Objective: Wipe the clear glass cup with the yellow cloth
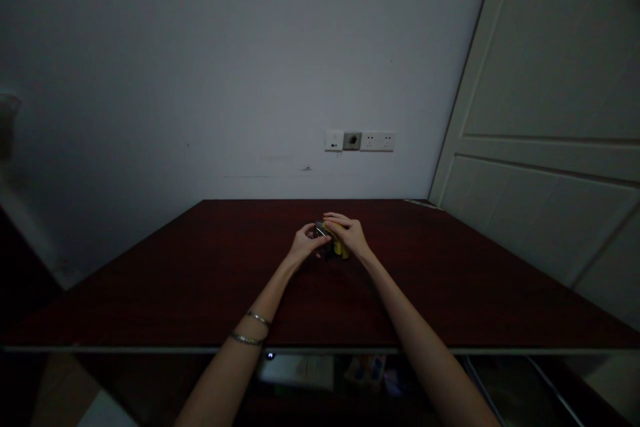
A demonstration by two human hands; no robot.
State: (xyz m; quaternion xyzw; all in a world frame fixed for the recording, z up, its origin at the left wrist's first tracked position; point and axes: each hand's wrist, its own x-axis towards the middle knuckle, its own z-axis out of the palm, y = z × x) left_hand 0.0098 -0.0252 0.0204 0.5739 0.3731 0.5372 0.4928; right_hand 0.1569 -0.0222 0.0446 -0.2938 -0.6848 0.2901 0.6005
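Observation:
My left hand and my right hand are close together over the middle of a dark red table. The left fingers and thumb are closed around a small dark, shiny object, whose kind I cannot make out. In my right hand is a bright yellow, soft-looking piece like a cloth, hanging below the fingers. It lies against the right side of the dark object. Fingers cover much of both things, and the dim light hides their detail. Two bracelets circle my left forearm.
Wall sockets sit on the pale wall behind the table. At the right stands a white panelled door. A thin flat strip lies at the table's far right corner. Below the front edge, a shelf holds a pale box and other items.

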